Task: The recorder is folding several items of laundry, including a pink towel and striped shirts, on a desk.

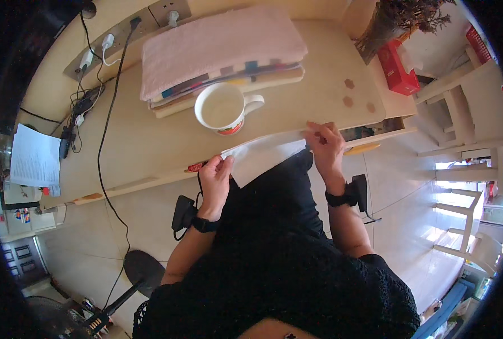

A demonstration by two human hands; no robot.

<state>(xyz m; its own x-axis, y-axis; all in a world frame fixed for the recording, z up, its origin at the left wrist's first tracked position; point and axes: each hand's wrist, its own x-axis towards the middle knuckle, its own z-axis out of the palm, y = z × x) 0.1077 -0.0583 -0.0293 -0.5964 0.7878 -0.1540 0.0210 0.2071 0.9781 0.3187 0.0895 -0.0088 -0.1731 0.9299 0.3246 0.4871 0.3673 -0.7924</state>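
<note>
Between my hands, at the front edge of the table, hangs a white sheet (268, 156) that looks like paper or tissue. My left hand (217, 171) pinches its left corner between thumb and fingers. The right corner is held by the fingertips of my right hand (325, 137). Just behind the sheet stands a white ceramic mug (220, 108) with a red print low on its side and its handle pointing right. The mug's inside looks pale, and I cannot tell whether it holds liquid.
Folded cloths with a pink towel (222, 51) on top lie behind the mug. A black cable (107, 127) runs from the wall sockets (135, 25) across the table's left side. A partly open drawer (374, 131) is at right. A fan base (143, 271) stands on the floor.
</note>
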